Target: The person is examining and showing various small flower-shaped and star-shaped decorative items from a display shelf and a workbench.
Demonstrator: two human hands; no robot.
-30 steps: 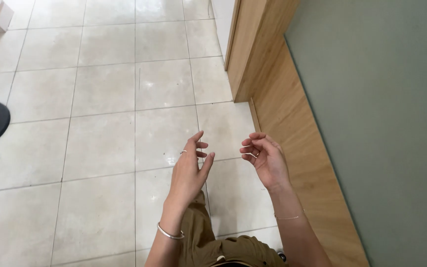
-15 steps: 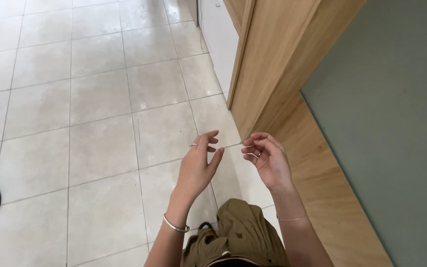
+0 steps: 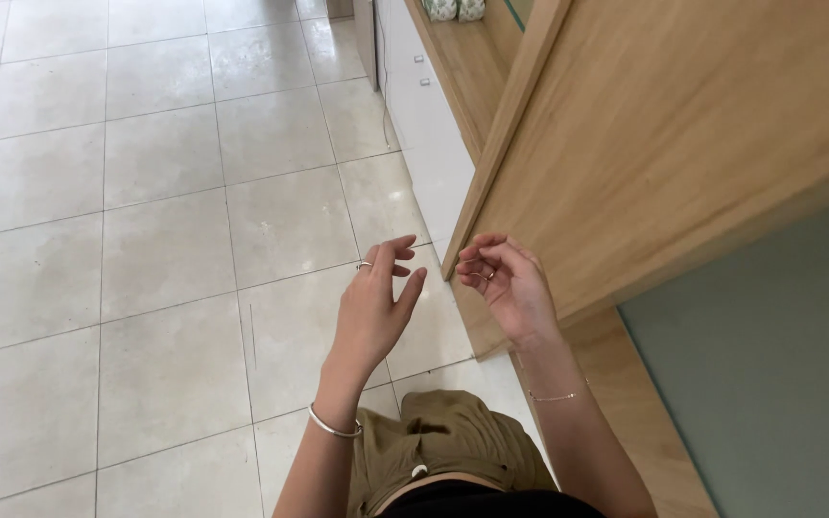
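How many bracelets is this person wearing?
2: a silver bangle on the left wrist, and a thin beaded chain on the right wrist. None seems hidden.

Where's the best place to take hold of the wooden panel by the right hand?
Probably its free front edge just above the right hand, coming from the tiled-floor side: that slim edge stands clear, while the panel's broad flat face offers nothing to pinch.

Both hands are raised over a pale tiled floor (image 3: 146, 240). The left hand (image 3: 376, 307), with a ring and bracelet (image 3: 333, 427), is loosely spread and empty. The right hand (image 3: 510, 288) curls its fingers (image 3: 477, 254) beside a wooden panel (image 3: 664, 144).
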